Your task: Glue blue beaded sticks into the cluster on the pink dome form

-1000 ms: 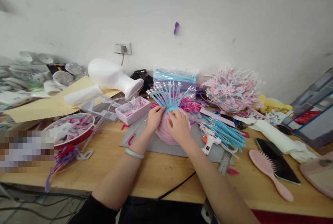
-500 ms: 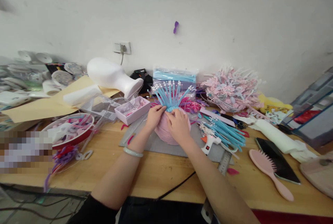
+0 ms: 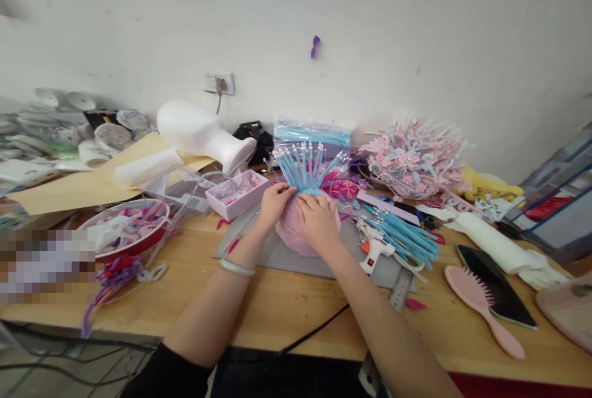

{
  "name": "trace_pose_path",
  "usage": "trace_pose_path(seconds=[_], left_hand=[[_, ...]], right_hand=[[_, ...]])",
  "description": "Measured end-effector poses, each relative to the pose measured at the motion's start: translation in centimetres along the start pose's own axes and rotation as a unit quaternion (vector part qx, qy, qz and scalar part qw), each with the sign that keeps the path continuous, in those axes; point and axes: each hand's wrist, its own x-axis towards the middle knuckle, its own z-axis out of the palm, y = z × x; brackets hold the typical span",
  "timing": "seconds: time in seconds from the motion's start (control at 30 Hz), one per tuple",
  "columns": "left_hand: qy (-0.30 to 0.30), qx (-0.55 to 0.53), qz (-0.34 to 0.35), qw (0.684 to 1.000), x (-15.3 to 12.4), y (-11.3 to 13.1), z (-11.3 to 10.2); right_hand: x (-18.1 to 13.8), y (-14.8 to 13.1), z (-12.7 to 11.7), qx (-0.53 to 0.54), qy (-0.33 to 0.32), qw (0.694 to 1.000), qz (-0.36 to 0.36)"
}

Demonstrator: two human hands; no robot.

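Observation:
My left hand [image 3: 274, 202] and my right hand [image 3: 316, 220] rest on a pink ribbed round piece [image 3: 290, 232] that stands on a grey mat [image 3: 282, 257]. Both hands have curled fingers pressing at its top, where a fan of blue bead-tipped sticks [image 3: 303, 169] rises. The fingertips meet at the base of that fan. A pale bangle [image 3: 237, 267] is on my left wrist.
A white glue gun [image 3: 374, 250] and a pile of loose blue sticks [image 3: 404, 237] lie right of the mat. Farther right are a pink hairbrush [image 3: 481, 308] and a dark phone [image 3: 494, 293]. A pink box [image 3: 237, 193], red tray [image 3: 124, 228] and white foam head [image 3: 198, 132] sit left.
The hands have barely shifted on the pink piece; the fan of blue sticks looks slightly more gathered and upright than a second ago.

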Motion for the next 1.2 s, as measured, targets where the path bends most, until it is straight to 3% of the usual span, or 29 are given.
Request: trace_pose_path(seconds=[0.13,0.5,0.8,1.2], left_hand=[[0.046,-0.035,0.015,0.998,0.14,-0.20,0.09],[0.039,-0.194,0.007,0.980,0.08,0.10,0.67],[0.037,-0.168,0.049,0.984,0.15,0.11,0.36],[0.045,-0.183,0.043,0.981,0.01,0.23,0.36]], right_hand=[[-0.08,-0.05,0.11,0.008,-0.006,1.000,0.004],[-0.07,-0.03,0.21,0.016,-0.004,1.000,0.009],[-0.14,-0.04,0.13,0.017,-0.001,1.000,0.008],[-0.22,-0.22,-0.17,0.002,0.013,1.000,0.009]])
